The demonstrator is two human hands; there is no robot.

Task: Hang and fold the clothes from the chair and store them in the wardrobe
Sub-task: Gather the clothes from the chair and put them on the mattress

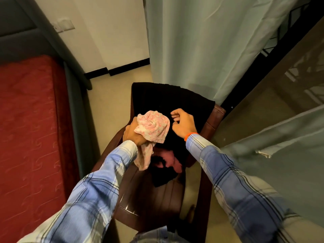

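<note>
- Brown plastic chair [163, 195] stands on the pale floor [112, 106], between the bed [26, 137] on the left and the curtain [192, 50] at the upper right.
- Black garment [168, 102] is draped over the chair back and runs down onto the seat; a pink patch [172, 162] shows among the dark folds on the seat.
- Left hand [135, 133] is raised above the left armrest. Its fingers are curled tight round a bunched pink patterned cloth [154, 127], which bulges above the fist and hangs in a loose tail below it.
- Right hand [184, 123] hovers over the black garment near the chair back, palm down. Its fingers [175, 117] are loosely curled and slightly spread; whether the tips touch the fabric cannot be told.
- Orange band [190, 135] sits on the right wrist, at the cuff of a blue plaid sleeve [228, 176]; the left arm wears the same plaid.
- Bed carries a red patterned cover and a grey padded frame.
- Pale green curtain hangs to the floor just behind the chair back.
- Glass panel [289, 88] with a dark frame stands to the right of the chair.
</note>
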